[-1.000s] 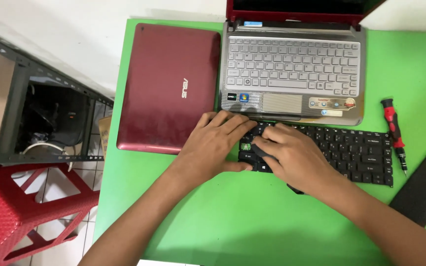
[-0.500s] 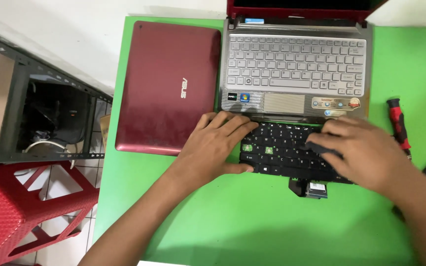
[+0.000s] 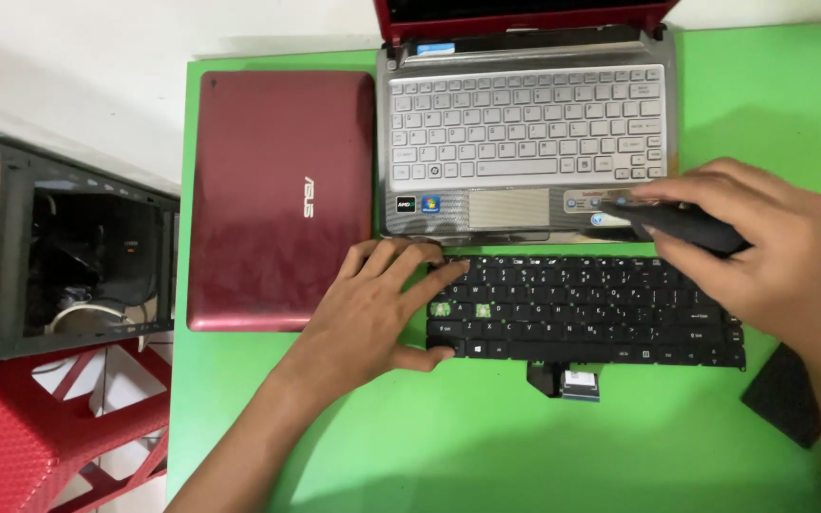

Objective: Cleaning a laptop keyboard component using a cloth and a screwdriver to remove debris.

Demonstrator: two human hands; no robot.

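Counter (image 3: 525, 446): green, against a white wall.
Left hand (image 3: 372, 309): spread flat on loose black keyboard (image 3: 601, 309).
Right hand (image 3: 762, 247): clamped on dark tool (image 3: 681, 223).
Floor: red stool (image 3: 40, 437).

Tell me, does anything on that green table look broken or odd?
Yes. The loose black keyboard has two keys missing near its left end, leaving pale gaps, and its ribbon cable hangs bare below. The left hand rests on that end.
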